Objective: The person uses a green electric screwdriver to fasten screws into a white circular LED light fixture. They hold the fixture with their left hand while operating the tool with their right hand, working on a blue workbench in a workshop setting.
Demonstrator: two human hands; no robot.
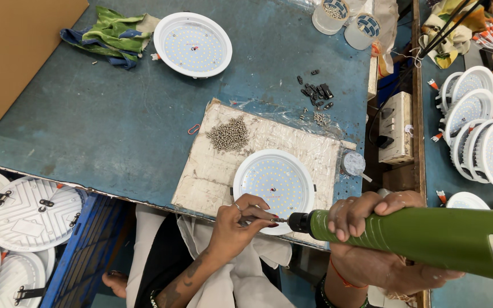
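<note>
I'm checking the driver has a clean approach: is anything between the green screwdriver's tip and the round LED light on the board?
Nothing separate blocks it. The green screwdriver, gripped by the right hand, points its bit at the rim of the LED light; only the left hand fingertips sit there, pinching at the bit.

A green driver (423,236) met a white lamp (275,185) dotted with yellow diodes; grey screws (229,134) lay on a worn blue tabletop (104,125).

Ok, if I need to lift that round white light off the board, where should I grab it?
Probably by the raised white rim of the round light, on its far edge, coming from above. The left hand and the green screwdriver in the right hand crowd the near edge, and the LED face is best left untouched.
</note>
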